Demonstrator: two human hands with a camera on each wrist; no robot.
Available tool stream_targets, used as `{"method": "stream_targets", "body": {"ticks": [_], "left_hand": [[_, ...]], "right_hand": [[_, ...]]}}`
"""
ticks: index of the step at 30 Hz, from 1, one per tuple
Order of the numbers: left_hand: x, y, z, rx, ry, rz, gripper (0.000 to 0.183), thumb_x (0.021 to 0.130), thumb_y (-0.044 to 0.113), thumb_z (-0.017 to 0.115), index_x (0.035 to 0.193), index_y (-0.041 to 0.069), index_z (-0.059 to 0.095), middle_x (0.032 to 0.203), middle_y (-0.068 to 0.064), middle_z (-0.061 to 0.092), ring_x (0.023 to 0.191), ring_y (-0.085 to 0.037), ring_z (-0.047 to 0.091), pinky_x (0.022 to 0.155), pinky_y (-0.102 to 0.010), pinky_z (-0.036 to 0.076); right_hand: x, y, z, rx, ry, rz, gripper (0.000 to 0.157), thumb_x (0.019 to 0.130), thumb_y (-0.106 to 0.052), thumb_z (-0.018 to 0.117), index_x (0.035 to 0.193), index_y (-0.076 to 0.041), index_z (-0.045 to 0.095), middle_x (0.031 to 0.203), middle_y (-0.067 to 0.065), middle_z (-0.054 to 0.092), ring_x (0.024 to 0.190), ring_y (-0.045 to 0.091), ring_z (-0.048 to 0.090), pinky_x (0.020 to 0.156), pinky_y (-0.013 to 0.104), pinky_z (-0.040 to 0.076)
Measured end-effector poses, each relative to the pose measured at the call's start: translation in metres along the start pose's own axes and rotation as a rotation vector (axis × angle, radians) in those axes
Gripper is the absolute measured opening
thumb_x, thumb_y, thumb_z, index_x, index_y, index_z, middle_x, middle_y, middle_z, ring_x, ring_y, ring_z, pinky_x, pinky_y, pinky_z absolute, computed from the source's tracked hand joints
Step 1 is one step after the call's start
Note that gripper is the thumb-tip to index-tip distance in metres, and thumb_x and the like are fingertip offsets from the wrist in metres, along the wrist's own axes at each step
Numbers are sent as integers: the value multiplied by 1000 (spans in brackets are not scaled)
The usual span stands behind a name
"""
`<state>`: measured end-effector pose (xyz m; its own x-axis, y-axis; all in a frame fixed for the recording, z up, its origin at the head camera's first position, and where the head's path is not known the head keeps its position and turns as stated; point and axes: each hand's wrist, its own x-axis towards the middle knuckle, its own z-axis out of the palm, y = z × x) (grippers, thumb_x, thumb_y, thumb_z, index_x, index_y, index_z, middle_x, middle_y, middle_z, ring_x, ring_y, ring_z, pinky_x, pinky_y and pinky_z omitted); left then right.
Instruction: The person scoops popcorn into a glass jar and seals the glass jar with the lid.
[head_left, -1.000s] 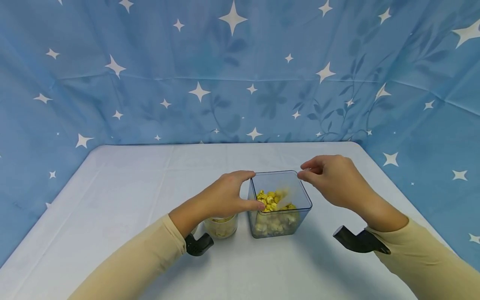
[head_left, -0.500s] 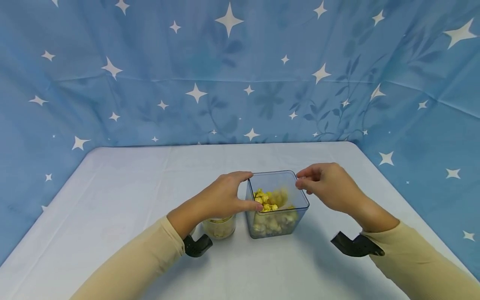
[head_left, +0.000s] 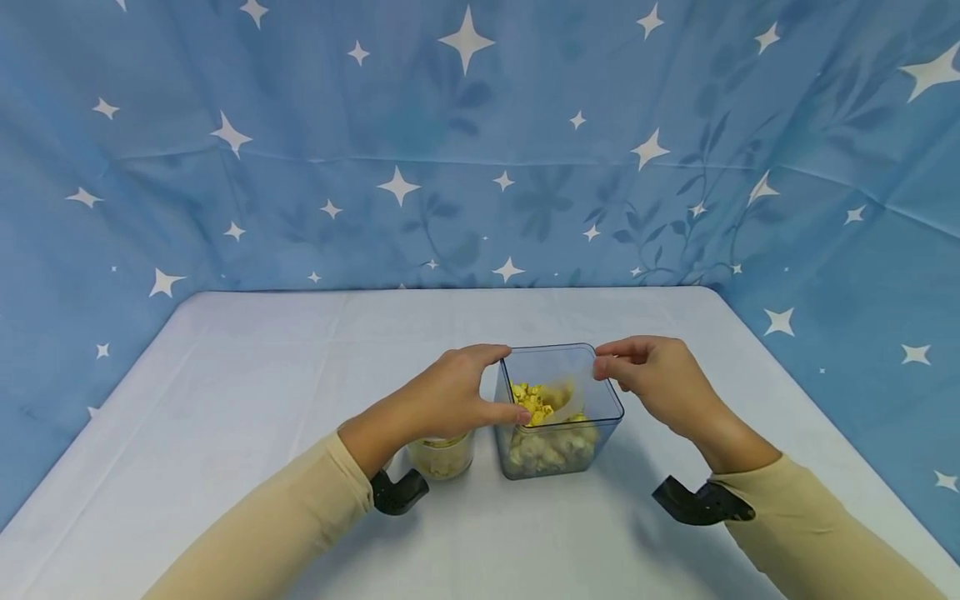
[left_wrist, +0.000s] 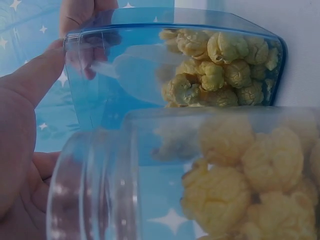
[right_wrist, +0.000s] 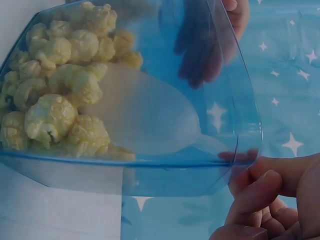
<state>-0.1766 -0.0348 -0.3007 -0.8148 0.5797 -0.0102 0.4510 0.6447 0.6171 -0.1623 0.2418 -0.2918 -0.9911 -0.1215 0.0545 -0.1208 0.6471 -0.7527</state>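
A clear, bluish square container (head_left: 517, 467) stands on the table, partly filled with yellow popcorn (head_left: 531, 402). My left hand (head_left: 457, 392) grips its left side, thumb at the near rim and fingers at the far rim. At the container's right rim, my right hand (head_left: 652, 371) pinches the thin handle of a translucent scoop (right_wrist: 157, 115). The scoop's bowl is inside the container, its front end among the popcorn pieces. Close by my left wrist stands a clear round jar (head_left: 441, 461) of popcorn, its top partly hidden by the hand.
A white cloth covers the table (head_left: 300, 358), and a blue curtain with white stars (head_left: 375, 108) hangs behind it. Just left of the jar, the edge of another pale thing (head_left: 387, 462) shows from behind the left wrist. Black camera mounts (head_left: 701, 502) stick out at both wrists.
My right hand has come down and slightly nearer at the right rim, with the scoop dipping lower into the popcorn. My left hand has kept its hold on the container.
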Motion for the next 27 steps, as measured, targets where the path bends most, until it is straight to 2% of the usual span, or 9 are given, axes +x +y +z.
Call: {"method": "stream_targets", "body": {"ticks": [3,9,15,17,22,27], "left_hand": [[0,0,0,1,-1,-3,89,84,51,78,153,9,41,154,-6,43,141,-24,40,111,-44,38],[1,0,0,8,-6,4,91,84,52,78,154,9,40,154,-7,42,141,-25,39,111,-44,38],[0,1,-1,-2,1,0,91,83,52,79,153,7,40,153,-8,43,140,-25,42,110,-44,39],[0,0,-1,-4,2,-3,92,83,52,79,153,8,40,153,-8,43,140,-25,41,110,-43,39],[1,-1,0,5,1,8,90,84,51,78,153,8,40,154,-7,43,140,-25,41,111,-43,38],[2,0,1,5,9,3,90,84,50,79,153,8,41,153,-8,44,139,-25,43,110,-44,40]], "right_hand": [[1,1,-1,26,4,7,31,100,-23,64,118,0,71,99,6,73,90,28,60,76,37,51],[1,1,-1,35,16,18,30,100,-20,62,120,1,70,99,7,74,89,24,60,76,35,52],[3,-2,7,2,-13,-37,31,98,-23,67,117,1,71,95,5,73,81,25,58,62,34,46],[3,-2,7,-9,-18,-38,32,98,-25,68,117,0,72,95,4,73,81,25,57,62,34,45],[1,-1,-1,23,-13,4,34,98,-25,67,120,0,71,99,6,73,92,28,59,76,37,50],[2,1,2,64,-50,5,36,99,-25,66,122,2,69,101,7,73,95,25,60,77,38,50]]}}
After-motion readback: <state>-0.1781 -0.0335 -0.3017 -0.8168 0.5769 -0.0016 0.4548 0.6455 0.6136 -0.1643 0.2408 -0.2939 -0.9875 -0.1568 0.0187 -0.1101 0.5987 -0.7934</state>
